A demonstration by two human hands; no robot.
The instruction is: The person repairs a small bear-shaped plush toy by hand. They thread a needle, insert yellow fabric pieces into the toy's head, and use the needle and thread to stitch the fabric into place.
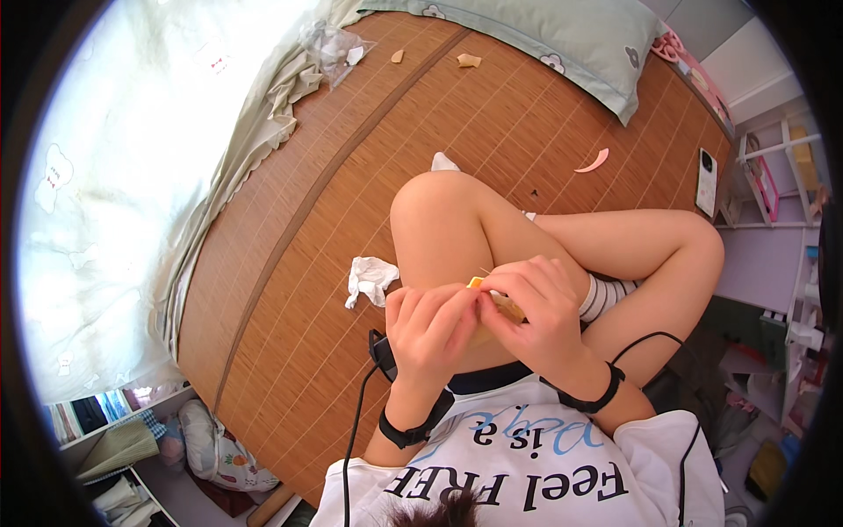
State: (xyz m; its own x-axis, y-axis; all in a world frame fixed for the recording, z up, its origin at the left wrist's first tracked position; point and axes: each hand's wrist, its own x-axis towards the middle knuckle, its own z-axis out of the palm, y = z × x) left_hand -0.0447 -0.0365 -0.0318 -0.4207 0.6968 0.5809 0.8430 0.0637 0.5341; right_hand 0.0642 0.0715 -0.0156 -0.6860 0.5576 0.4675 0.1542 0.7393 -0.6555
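My left hand (431, 323) and my right hand (537, 306) meet above my lap, fingertips almost touching. Between them is a small yellow-orange piece (475, 282), pinched by the fingers of both hands. A thin thread-like strand sticks up beside it. Under my right fingers shows a translucent yellowish item (508, 307), partly hidden; I cannot tell what it is. A crumpled white tissue (371, 280) lies on the woven bamboo mat (316, 244), left of my raised knee.
A curved pink strip (593, 161), a small dark bit (534, 193) and two tan pieces (469, 60) lie on the mat. A phone (707, 182) rests at its right edge. Further back are a green pillow (546, 39) and a clear plastic bag (332, 53). A curtain (151, 165) hangs left.
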